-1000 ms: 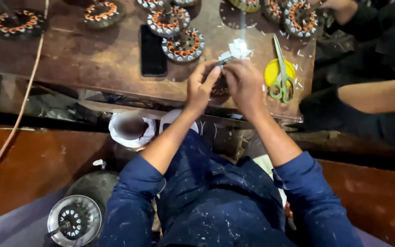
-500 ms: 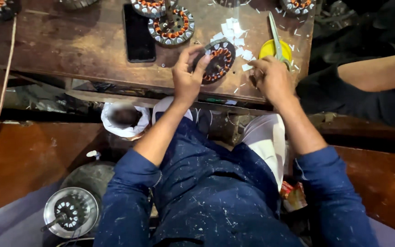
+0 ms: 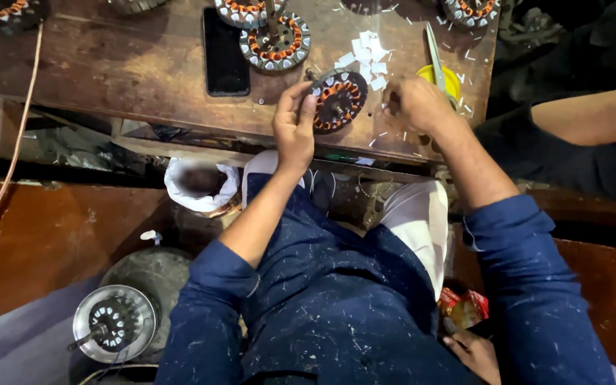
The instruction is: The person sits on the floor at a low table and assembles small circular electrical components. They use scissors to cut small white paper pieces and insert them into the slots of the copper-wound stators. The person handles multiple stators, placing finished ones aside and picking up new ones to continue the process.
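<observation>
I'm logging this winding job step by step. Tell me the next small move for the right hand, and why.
Probably pick one white paper slip and carry it to the stator. The left hand holds the stator tilted at the bench edge, while the right hand rests on the bench beside the slips; whether its grip is empty cannot be told.

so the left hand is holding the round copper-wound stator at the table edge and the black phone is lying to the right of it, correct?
Not quite. The head view shows the left hand holding the round copper-wound stator at the edge of the wooden table, but the black phone lies to the left of it, not the right. To its right are the small white paper pieces and the right hand.
</observation>
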